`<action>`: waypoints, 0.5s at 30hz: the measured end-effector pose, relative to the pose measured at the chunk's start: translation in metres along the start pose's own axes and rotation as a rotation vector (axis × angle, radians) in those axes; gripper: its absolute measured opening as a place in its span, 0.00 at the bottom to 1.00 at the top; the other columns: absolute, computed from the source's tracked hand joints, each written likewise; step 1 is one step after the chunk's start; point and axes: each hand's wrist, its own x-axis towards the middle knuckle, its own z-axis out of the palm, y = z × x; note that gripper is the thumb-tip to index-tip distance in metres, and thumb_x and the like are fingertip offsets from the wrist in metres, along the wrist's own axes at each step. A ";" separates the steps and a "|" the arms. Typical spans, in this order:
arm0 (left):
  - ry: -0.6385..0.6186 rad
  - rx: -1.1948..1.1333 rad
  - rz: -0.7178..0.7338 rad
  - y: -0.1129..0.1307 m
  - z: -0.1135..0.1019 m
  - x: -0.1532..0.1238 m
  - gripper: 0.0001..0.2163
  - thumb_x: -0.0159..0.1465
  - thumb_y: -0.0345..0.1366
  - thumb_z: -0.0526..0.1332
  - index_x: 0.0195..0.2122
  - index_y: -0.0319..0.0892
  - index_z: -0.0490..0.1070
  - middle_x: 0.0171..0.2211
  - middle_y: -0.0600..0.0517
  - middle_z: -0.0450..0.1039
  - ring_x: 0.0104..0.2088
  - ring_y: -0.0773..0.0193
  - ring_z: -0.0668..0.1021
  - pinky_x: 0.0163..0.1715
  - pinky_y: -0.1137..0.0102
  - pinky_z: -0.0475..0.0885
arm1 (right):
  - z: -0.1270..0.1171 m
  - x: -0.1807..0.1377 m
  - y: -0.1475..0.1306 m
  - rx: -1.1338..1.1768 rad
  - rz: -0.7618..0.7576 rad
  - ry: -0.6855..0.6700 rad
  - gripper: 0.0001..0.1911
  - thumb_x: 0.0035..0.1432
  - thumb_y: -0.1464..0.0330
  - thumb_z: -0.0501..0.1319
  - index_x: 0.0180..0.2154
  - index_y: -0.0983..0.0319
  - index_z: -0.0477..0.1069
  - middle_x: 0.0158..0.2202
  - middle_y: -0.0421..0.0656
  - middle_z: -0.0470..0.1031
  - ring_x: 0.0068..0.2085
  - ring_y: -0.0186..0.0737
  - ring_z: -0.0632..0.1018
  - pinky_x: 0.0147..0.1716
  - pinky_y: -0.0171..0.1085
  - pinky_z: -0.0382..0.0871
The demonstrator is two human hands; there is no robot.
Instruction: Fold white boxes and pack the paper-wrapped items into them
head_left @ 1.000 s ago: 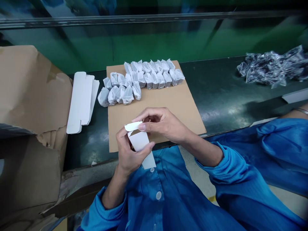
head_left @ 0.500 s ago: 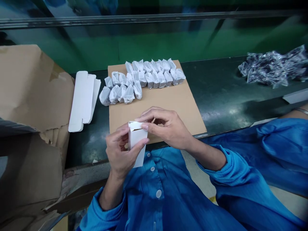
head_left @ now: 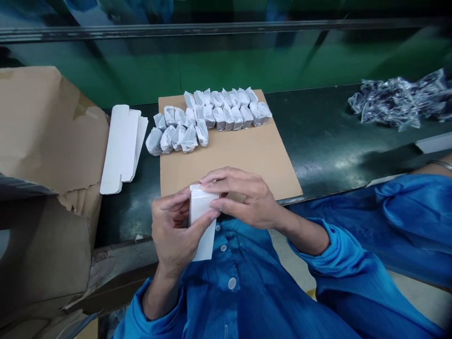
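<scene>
A small white carton [head_left: 204, 235] is held upright but tilted in front of my body, just over the table's near edge. My left hand [head_left: 175, 230] wraps around its left side, thumb across the front face. At the carton's top, my right hand [head_left: 243, 195] has its fingers on the upper edge and its thumb on the front, gripping it there. The top flap looks folded down; the inside is hidden. Beyond my hands, several white-wrapped pieces [head_left: 189, 138] stand in rows on a brown cardboard sheet [head_left: 240, 155].
Flat white unfolded cartons [head_left: 118, 141] lie stacked on the left, beside a large torn cardboard box [head_left: 42, 127]. Crumpled clear plastic bags [head_left: 399, 101] are piled on the dark green table [head_left: 318, 127] at the right. A person's blue-clad arm or leg [head_left: 416, 207] is close at my right.
The carton and both hands have moved slightly down, towards my body. Its top flap, partly raised with a gap showing before, now looks closed.
</scene>
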 end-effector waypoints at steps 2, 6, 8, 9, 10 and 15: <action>-0.012 -0.005 -0.022 0.001 0.000 0.001 0.28 0.47 0.27 0.76 0.48 0.44 0.69 0.43 0.51 0.77 0.41 0.62 0.84 0.36 0.71 0.82 | 0.002 -0.003 0.002 -0.048 -0.033 -0.011 0.10 0.63 0.70 0.62 0.47 0.64 0.76 0.49 0.51 0.77 0.53 0.40 0.77 0.52 0.40 0.74; -0.107 -0.055 -0.066 -0.001 -0.004 -0.002 0.35 0.50 0.28 0.75 0.58 0.48 0.63 0.46 0.50 0.78 0.43 0.59 0.83 0.38 0.67 0.82 | 0.002 -0.005 0.002 -0.083 -0.031 -0.035 0.10 0.65 0.71 0.60 0.47 0.66 0.75 0.49 0.52 0.76 0.53 0.40 0.76 0.52 0.40 0.73; -0.145 -0.041 -0.031 -0.004 -0.003 -0.003 0.33 0.52 0.29 0.74 0.59 0.49 0.65 0.48 0.49 0.78 0.45 0.58 0.82 0.39 0.67 0.81 | 0.001 -0.006 0.001 -0.050 -0.023 -0.088 0.11 0.66 0.72 0.57 0.48 0.66 0.75 0.51 0.53 0.75 0.54 0.40 0.76 0.54 0.39 0.72; -0.130 -0.009 -0.011 -0.007 -0.002 -0.002 0.30 0.53 0.30 0.74 0.56 0.48 0.68 0.48 0.50 0.77 0.46 0.58 0.82 0.39 0.67 0.81 | 0.001 -0.007 0.001 -0.034 -0.007 -0.122 0.13 0.67 0.71 0.57 0.50 0.66 0.74 0.53 0.53 0.74 0.56 0.40 0.74 0.56 0.40 0.70; -0.081 0.022 -0.003 -0.010 0.000 -0.001 0.26 0.53 0.31 0.74 0.53 0.48 0.70 0.48 0.50 0.77 0.46 0.58 0.82 0.40 0.67 0.81 | 0.002 -0.009 0.000 -0.018 0.029 -0.150 0.16 0.67 0.68 0.58 0.54 0.65 0.72 0.56 0.53 0.72 0.59 0.41 0.72 0.58 0.42 0.68; 0.269 -0.096 -0.148 -0.030 0.005 0.024 0.20 0.64 0.40 0.65 0.55 0.48 0.62 0.50 0.48 0.71 0.43 0.57 0.82 0.43 0.57 0.80 | 0.012 -0.022 0.008 0.079 0.551 -0.233 0.43 0.55 0.61 0.70 0.67 0.59 0.55 0.61 0.52 0.70 0.57 0.48 0.75 0.54 0.46 0.71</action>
